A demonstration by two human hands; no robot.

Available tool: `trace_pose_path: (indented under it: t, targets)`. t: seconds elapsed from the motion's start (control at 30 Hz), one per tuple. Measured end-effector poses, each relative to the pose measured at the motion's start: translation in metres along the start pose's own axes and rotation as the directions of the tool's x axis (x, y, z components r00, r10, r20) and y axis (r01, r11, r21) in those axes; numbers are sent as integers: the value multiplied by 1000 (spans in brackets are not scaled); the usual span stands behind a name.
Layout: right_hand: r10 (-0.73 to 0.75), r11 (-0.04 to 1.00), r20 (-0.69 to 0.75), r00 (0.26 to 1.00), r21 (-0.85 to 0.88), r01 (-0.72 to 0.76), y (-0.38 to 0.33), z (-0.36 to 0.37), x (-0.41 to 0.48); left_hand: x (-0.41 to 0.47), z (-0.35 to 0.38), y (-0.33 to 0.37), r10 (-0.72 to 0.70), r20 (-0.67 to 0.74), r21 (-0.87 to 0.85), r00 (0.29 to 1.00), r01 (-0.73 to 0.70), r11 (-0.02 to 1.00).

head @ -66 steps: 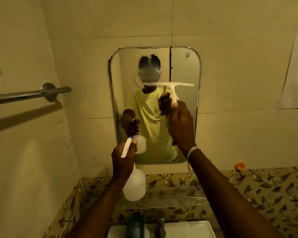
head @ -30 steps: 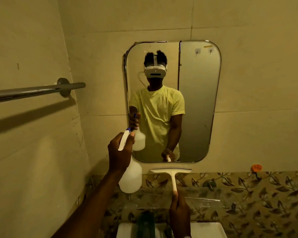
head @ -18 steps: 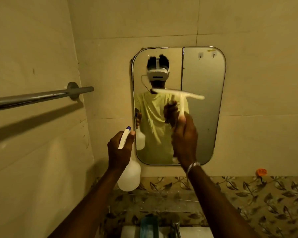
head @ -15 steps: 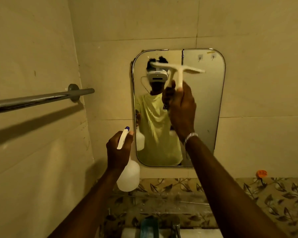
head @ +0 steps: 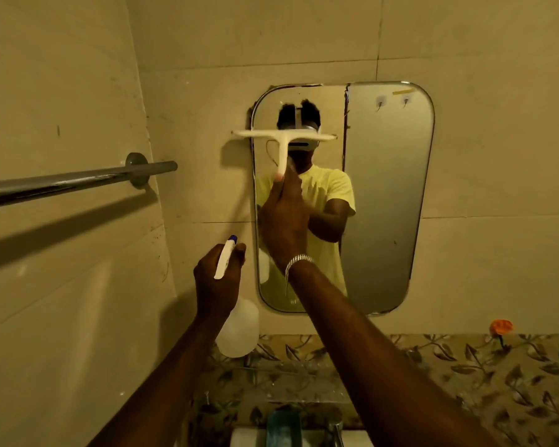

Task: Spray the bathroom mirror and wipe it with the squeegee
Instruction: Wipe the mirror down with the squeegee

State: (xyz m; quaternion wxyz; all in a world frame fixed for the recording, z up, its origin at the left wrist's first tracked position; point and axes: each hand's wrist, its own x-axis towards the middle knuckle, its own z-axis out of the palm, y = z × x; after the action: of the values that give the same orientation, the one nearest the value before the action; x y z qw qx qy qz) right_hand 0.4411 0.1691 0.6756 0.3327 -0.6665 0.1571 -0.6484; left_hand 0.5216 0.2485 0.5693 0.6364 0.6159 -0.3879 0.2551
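Item: squeegee [head: 284,137], handle clamped in right hand [head: 284,217] fingers, blade level across upper-left mirror [head: 384,195], left tip overhanging the wall edge. Spray bottle [head: 238,330]: left hand [head: 217,282] fingers closed on its neck, held low-left. Advice: keep blade flat, pull straight down, 1 even stroke.

So the tiled wall [head: 304,37] is what carries everything here. The mirror [head: 384,195] hangs on it, right of centre, rounded corners. A chrome towel bar [head: 78,179] sticks out from the left side wall. Low down there's a clear glass shelf [head: 297,369] against leaf-pattern tiles, nothing clearly readable on it. A small orange thing [head: 501,327] clings to the wall far right.
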Motion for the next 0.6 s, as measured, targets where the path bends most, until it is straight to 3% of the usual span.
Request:
trace_pose_path:
  t: [0.3,0.37,0.5,0.6]
  targets:
    - [194,967,164,967,-199,-160,144,-45,-175,-11,2,-5,-26,7,-41,1000,26,999]
    - [307,932,185,933,-256,-256,177,-60,-215,-13,2,-5,-42,11,-56,999,43,998]
    - [564,812,232,793,-332,-480,216,-89,-265,-15,-1,-5,-48,5,-47,999,48,998]
    - [612,787,210,762,-256,-562,212,-112,-273,-22,-2,-5,-45,25,-51,999,46,998]
